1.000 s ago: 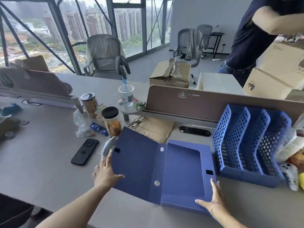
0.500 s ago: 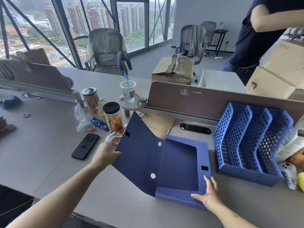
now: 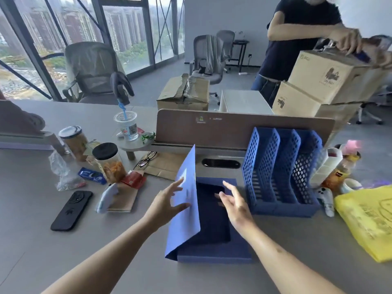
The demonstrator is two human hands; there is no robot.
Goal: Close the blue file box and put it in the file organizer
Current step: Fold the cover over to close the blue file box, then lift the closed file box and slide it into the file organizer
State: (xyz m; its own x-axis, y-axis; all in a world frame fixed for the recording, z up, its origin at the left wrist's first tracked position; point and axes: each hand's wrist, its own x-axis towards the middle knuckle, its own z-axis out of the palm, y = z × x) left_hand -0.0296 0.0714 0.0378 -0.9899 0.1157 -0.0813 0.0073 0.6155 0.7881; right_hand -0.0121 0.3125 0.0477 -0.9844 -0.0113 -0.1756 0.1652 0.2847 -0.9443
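The blue file box (image 3: pixel 214 254) lies flat on the grey desk in front of me, its lid (image 3: pixel 186 206) standing nearly upright over the tray. My left hand (image 3: pixel 167 203) presses flat against the outer face of the lid, fingers spread. Above the box's open tray hovers my right hand (image 3: pixel 234 203), fingers apart, holding nothing. The blue mesh file organizer (image 3: pixel 280 172), with three upright slots, stands just right of the box against the desk divider.
A black phone (image 3: pixel 72 210), snack jars (image 3: pixel 109 162), a plastic cup (image 3: pixel 127 126), glasses (image 3: pixel 146 159) and wrappers crowd the left. A yellow bag (image 3: pixel 369 219) and a game controller (image 3: pixel 327 200) lie right of the organizer. Another person handles cardboard boxes (image 3: pixel 326 79) beyond the divider.
My left hand has swung the lid up from lying flat open on the left to nearly upright. My right hand left the box's front corner and rose over the tray.
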